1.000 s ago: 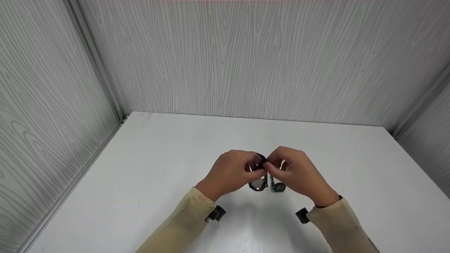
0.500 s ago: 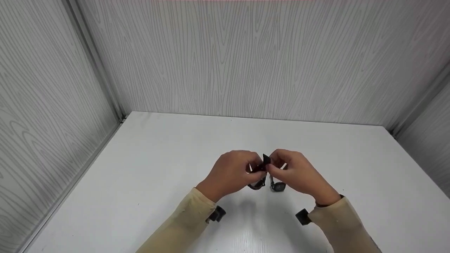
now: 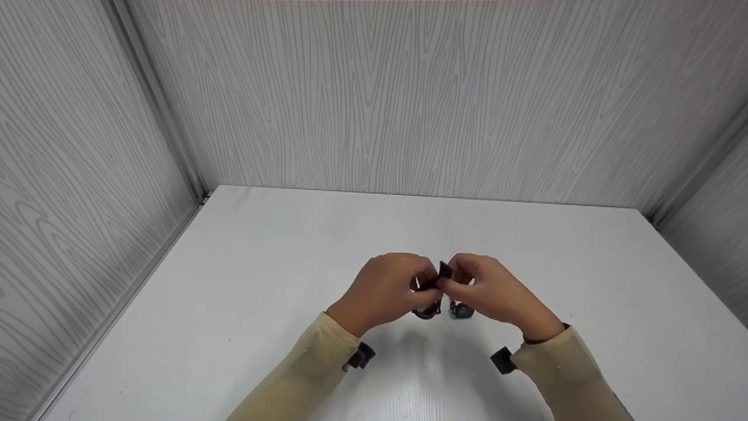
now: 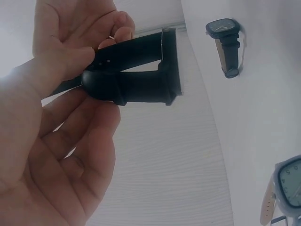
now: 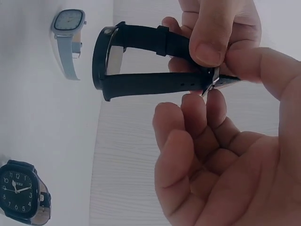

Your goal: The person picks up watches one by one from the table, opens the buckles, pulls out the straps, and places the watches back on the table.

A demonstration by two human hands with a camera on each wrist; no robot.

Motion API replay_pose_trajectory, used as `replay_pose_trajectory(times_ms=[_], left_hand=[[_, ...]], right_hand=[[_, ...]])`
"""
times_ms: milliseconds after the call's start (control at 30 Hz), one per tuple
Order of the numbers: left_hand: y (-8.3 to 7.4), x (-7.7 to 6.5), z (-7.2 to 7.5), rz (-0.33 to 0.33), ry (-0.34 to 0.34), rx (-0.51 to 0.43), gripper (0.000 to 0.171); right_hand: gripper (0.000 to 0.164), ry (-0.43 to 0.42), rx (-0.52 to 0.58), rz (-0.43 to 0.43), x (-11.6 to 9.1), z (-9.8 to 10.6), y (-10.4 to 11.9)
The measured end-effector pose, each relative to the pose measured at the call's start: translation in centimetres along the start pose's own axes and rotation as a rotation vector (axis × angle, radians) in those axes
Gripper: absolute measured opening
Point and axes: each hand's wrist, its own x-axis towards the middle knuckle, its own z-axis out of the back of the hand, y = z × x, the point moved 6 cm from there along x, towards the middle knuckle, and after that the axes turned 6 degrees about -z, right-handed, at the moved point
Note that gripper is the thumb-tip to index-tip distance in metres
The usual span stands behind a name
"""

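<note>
My left hand [image 3: 388, 289] and right hand [image 3: 494, 289] both pinch a black watch [image 5: 150, 84] by its strap [image 4: 131, 52], near the metal buckle [image 5: 213, 81], the strap bent into a loop, the watch held above the white worktop [image 3: 292, 263], a black-dialled watch [image 5: 19, 190] and a pale blue-grey watch [image 5: 69, 21] resting there.

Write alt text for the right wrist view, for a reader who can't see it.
The left hand and right hand hold a dark watch by its strap, near the buckle. On the white table, a pale watch shows at upper left and a black watch with white numerals at lower left.
</note>
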Motion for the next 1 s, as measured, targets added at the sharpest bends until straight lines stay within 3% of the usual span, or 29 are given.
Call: replay_pose_trajectory(times_ms=[267, 633, 800, 1000], left_hand=[[0.1, 0.1, -0.3, 0.008, 0.021, 0.008, 0.007], [-0.1, 0.1, -0.4, 0.047, 0.039, -0.061, 0.012], [-0.3, 0.0, -0.4, 0.049, 0.039, -0.066, 0.023], [-0.3, -0.2, -0.5, 0.015, 0.030, -0.133, 0.022]], right_hand=[[0.012, 0.014, -0.002, -0.013, 0.2, -0.1, -0.2], [0.013, 0.102, 0.214, -0.079, 0.3, -0.3, -1.1], [0.014, 0.116, 0.232, -0.079, 0.2, -0.2, -1.0], [0.015, 0.103, 0.253, -0.074, 0.2, -0.2, -0.7]])
